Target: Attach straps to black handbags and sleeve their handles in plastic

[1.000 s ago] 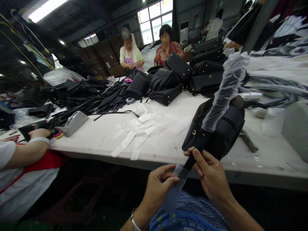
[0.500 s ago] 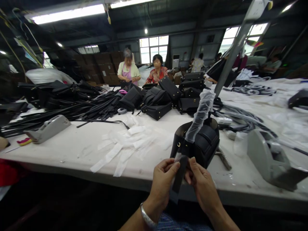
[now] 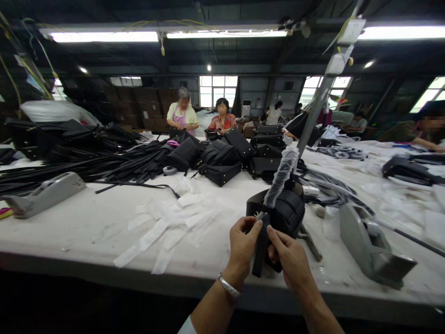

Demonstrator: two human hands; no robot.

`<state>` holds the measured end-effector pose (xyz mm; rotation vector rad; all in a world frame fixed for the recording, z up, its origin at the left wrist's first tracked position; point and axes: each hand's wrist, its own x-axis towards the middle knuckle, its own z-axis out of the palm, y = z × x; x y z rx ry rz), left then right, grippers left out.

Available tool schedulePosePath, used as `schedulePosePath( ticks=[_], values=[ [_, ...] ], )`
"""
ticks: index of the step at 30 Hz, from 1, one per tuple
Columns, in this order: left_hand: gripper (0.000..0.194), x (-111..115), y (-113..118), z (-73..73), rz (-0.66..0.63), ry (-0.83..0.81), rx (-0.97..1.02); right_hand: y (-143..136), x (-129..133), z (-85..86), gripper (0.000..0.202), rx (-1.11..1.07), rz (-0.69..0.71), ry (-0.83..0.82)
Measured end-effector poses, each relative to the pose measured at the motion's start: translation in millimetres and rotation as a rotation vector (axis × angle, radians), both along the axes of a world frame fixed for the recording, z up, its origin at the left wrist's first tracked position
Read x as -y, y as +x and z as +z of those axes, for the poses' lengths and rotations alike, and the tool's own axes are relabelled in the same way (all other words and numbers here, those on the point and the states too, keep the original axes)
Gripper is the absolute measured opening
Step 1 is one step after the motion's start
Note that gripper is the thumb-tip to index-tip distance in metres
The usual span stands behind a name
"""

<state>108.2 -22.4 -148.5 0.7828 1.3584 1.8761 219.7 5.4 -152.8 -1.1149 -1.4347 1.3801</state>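
A black handbag [image 3: 290,211] stands near the table's front edge, and one of its straps or handles rises in a crinkled clear plastic wrap [image 3: 277,185]. In front of the bag hangs a flat black strap [image 3: 258,260], its lower end free. My left hand [image 3: 242,243] is closed, pinching the strap near its top between thumb and fingers. From the other side my right hand [image 3: 291,256] pinches at the strap's right edge, thumb on top; its fingertips are partly hidden. A metal tool [image 3: 311,243], partly covered by the bag, lies to the right.
Grey tape dispensers stand left [image 3: 48,195] and right [image 3: 373,250] on the white table [image 3: 104,232]. White paper strips [image 3: 167,229] lie left of the bag. Black bags [image 3: 222,162] and straps [image 3: 139,162] are heaped behind. A metal post [image 3: 314,109] rises beyond. Co-workers sit across.
The camera view has levelled and shifted. My hands stay at the strap, which now looks darker and hangs close against the bag; the fingers have moved slightly along it.
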Motion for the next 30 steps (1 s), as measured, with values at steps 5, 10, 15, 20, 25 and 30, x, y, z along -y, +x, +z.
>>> schedulePosePath(
  ticks=[5,10,15,20,25,30],
  values=[
    [0.031,7,5,-3.2,-0.039,0.075,0.061,1,-11,4.3,0.048,0.095,-0.012,0.083],
    [0.036,19,13,-22.4,-0.063,0.002,0.076,-3,-6,-3.6,0.044,-0.008,-0.047,0.030],
    [0.029,20,15,-32.2,-0.023,0.028,-0.015,-5,-6,-3.1,0.046,0.003,-0.052,0.028],
    [0.025,22,16,-34.3,0.028,0.019,-0.141,-5,-12,0.5,0.048,0.018,-0.049,0.034],
    [0.014,30,12,-28.6,0.118,0.072,-0.507,-5,-9,-0.3,0.042,0.055,-0.081,0.075],
    [0.025,34,4,-29.7,0.192,0.133,-1.079,-4,-1,3.0,0.049,0.056,-0.038,0.119]
  ],
)
